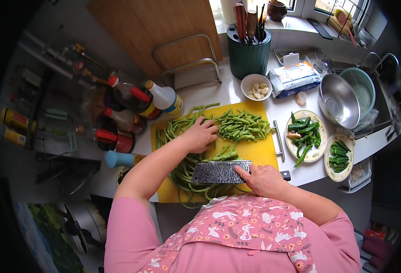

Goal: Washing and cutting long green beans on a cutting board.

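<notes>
My right hand grips the handle end of a cleaver, its index finger laid along the dark, mottled blade. The blade lies flat-looking over long green beans on a yellow cutting board. My left hand is spread over the beans left of the middle, fingers reaching to the far side; whether it holds any is hidden. Beyond and to its right sits a pile of cut green bean pieces. A small bunch of beans lies just beyond the blade.
Sauce bottles crowd the left. Behind the board stand a bowl of garlic cloves and a green knife holder. At right are a plate of green peppers, a plate of cut okra and a steel bowl.
</notes>
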The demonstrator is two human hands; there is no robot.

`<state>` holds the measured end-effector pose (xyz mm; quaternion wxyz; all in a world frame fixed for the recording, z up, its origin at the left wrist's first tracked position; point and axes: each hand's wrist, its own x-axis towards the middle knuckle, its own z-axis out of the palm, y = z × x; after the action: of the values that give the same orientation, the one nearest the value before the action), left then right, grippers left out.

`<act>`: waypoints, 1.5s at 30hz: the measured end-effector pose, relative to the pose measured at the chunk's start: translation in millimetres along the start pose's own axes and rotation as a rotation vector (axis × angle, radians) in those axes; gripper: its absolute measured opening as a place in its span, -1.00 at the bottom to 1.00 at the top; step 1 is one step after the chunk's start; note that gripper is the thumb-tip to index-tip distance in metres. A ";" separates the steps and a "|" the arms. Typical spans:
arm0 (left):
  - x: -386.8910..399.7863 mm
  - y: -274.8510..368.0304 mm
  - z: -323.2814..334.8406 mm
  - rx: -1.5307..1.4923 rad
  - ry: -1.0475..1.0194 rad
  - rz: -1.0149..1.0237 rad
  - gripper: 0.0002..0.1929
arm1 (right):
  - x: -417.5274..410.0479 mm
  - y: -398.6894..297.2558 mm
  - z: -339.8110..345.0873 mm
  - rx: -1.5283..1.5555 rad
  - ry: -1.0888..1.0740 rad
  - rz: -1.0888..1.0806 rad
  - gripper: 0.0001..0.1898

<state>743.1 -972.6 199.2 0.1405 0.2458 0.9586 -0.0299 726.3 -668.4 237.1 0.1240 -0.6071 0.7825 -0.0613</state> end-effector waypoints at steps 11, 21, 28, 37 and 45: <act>-19.3 -0.6 20.6 -0.058 0.098 -0.244 -0.68 | 10.4 2.2 -4.7 0.101 -0.178 0.079 -0.40; -24.5 4.3 15.0 0.005 0.021 -0.687 -0.63 | 12.2 1.3 -3.9 0.095 -0.189 0.092 -0.41; 0.0 -16.4 -15.3 -0.061 -0.415 -0.737 -0.37 | 10.6 1.5 -3.5 0.113 -0.166 0.086 -0.39; 59.7 -49.5 44.3 -0.208 0.152 -1.075 -0.52 | 7.4 -3.5 -6.6 0.130 -0.153 0.091 -0.42; 42.8 -46.8 6.4 -0.609 0.411 -1.067 -0.70 | -16.9 13.2 -6.7 0.139 0.054 0.091 -0.50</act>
<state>686.4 -994.6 180.4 -0.0168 -0.3146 0.9220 0.2251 716.1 -649.1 242.3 0.1475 -0.5589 0.8062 -0.1262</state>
